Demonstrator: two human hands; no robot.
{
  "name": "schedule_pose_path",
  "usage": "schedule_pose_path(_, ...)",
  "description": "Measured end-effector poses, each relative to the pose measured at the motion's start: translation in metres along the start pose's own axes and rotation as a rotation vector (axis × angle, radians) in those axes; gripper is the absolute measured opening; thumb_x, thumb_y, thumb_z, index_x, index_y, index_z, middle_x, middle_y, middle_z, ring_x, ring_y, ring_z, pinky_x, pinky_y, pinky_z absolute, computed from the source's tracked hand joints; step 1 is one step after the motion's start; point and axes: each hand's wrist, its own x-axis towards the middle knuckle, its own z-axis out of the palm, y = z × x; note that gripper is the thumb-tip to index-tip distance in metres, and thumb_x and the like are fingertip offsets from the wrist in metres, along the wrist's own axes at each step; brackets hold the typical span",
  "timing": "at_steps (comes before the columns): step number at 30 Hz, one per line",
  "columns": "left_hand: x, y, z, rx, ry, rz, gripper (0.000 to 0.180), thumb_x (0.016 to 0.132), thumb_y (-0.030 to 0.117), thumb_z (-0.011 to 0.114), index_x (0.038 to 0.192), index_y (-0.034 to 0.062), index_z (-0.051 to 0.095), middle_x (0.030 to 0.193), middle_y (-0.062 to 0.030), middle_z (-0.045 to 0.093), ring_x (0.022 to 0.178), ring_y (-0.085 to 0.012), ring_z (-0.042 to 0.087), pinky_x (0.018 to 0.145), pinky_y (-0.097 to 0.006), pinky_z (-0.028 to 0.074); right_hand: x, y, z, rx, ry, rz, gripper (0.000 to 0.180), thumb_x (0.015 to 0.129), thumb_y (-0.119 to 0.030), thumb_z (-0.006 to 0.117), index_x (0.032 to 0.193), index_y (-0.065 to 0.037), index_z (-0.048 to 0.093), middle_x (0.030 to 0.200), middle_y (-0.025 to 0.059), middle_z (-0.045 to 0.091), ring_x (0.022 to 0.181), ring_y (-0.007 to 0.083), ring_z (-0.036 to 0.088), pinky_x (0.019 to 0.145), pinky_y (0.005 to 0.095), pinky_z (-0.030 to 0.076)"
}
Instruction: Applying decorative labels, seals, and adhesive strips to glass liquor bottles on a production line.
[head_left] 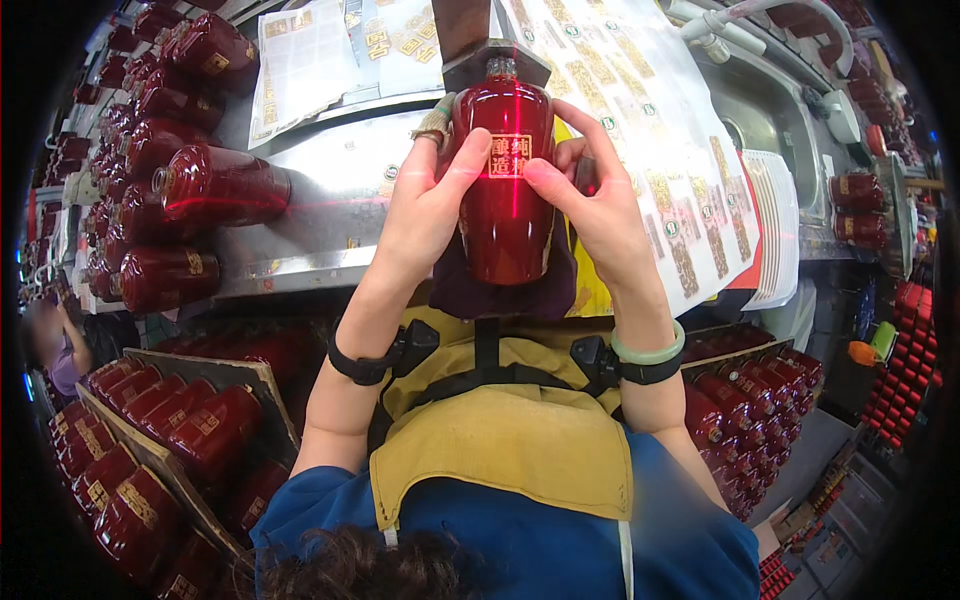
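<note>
A glossy dark red bottle lies in front of me, its clear neck pointing away toward an angled metal holder. My left hand is closed round its left side, thumb on the edge of a square gold label; a finger wears a light wrap. From the right, my right hand grips the bottle, its thumb on the label's lower right. Thin red light lines cross the bottle at the label. Beneath the bottle is a dark purple cloth.
Several red bottles crowd the left of the metal table. Sheets of gold labels spread at right, before a steel sink. Crates of bottles stand low on both sides. A person is at far left.
</note>
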Motion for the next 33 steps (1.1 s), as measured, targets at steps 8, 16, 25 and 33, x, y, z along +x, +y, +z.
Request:
schedule_pose_path(8, -0.009, -0.002, 0.000, 0.051, -0.033, 0.058, 0.066, 0.102, 0.018, 0.063, 0.154, -0.0074, 0.030, 0.145, -0.0171, 0.052, 0.130, -0.0200, 0.053, 0.110, -0.034, 0.043, -0.028, -0.027, -0.010, -0.098, 0.030, -0.118, 0.027, 0.100, -0.003, 0.059, 0.127, 0.000, 0.060, 0.111, 0.0056, 0.062, 0.099, 0.0106, 0.057, 0.090, 0.0250, 0.046)
schedule_pose_path(16, -0.010, -0.004, 0.002, 0.051, -0.007, 0.044, 0.065, 0.103, 0.016, 0.062, 0.155, -0.0053, 0.030, 0.144, -0.0148, 0.052, 0.129, -0.0183, 0.053, 0.109, -0.033, 0.044, -0.041, -0.019, 0.000, -0.270, 0.030, -0.210, 0.020, 0.093, -0.002, 0.067, 0.112, -0.002, 0.070, 0.092, 0.0086, 0.065, 0.077, 0.0170, 0.059, 0.070, 0.0289, 0.046)
schedule_pose_path(25, -0.012, -0.002, 0.001, 0.007, -0.031, 0.024, 0.066, 0.103, 0.016, 0.062, 0.155, -0.0063, 0.028, 0.145, -0.0145, 0.051, 0.131, -0.0183, 0.051, 0.110, -0.033, 0.042, -0.042, -0.021, 0.005, -0.319, 0.050, -0.183, 0.020, 0.091, -0.003, 0.069, 0.111, -0.004, 0.072, 0.088, 0.0086, 0.064, 0.074, 0.0194, 0.057, 0.066, 0.0330, 0.043)
schedule_pose_path(33, -0.008, -0.002, 0.001, 0.070, -0.042, 0.075, 0.065, 0.103, 0.016, 0.062, 0.155, -0.0064, 0.029, 0.145, -0.0152, 0.051, 0.130, -0.0190, 0.052, 0.111, -0.033, 0.042, -0.040, -0.024, 0.008, -0.451, 0.098, -0.288, 0.023, 0.086, -0.001, 0.072, 0.109, -0.005, 0.073, 0.085, 0.0100, 0.063, 0.076, 0.0252, 0.061, 0.068, 0.0353, 0.046)
